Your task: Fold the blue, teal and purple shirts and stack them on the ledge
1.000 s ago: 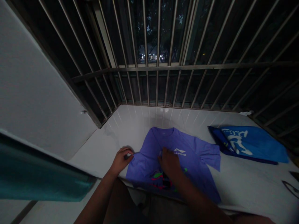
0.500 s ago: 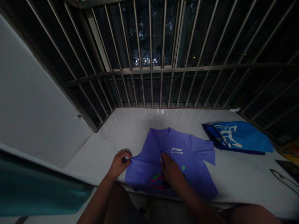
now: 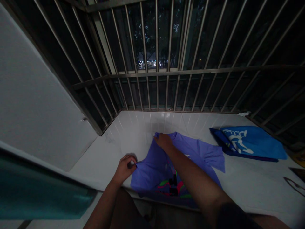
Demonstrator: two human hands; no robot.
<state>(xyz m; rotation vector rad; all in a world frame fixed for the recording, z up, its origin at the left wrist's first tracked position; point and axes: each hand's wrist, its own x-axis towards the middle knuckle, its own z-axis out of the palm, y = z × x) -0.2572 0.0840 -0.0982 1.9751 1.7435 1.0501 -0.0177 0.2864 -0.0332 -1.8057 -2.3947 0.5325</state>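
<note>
A purple short-sleeved T-shirt (image 3: pixel 152 165) with a colourful print lies on the white sill, its lower part reaching the front edge. My left hand (image 3: pixel 126 167) pinches the shirt's left side, pulling the cloth into a small point. At the collar's left end, by the shoulder, my right hand (image 3: pixel 163 140) has its fingers closed on the fabric. My right forearm crosses over the shirt and covers most of the chest logo. The right sleeve spreads out flat with some creases.
Folded blue garments (image 3: pixel 252 143) with white lettering lie to the right on the white sill (image 3: pixel 107 152). Metal window bars (image 3: pixel 157 73) rise behind. A teal curtain (image 3: pixel 43 190) hangs at lower left. A thin brown looped object (image 3: pixel 294 186) rests at far right.
My right hand has moved from the middle of the shirt up to the collar's left end and gripped the cloth there. My left hand keeps its pinch. The view has shifted slightly.
</note>
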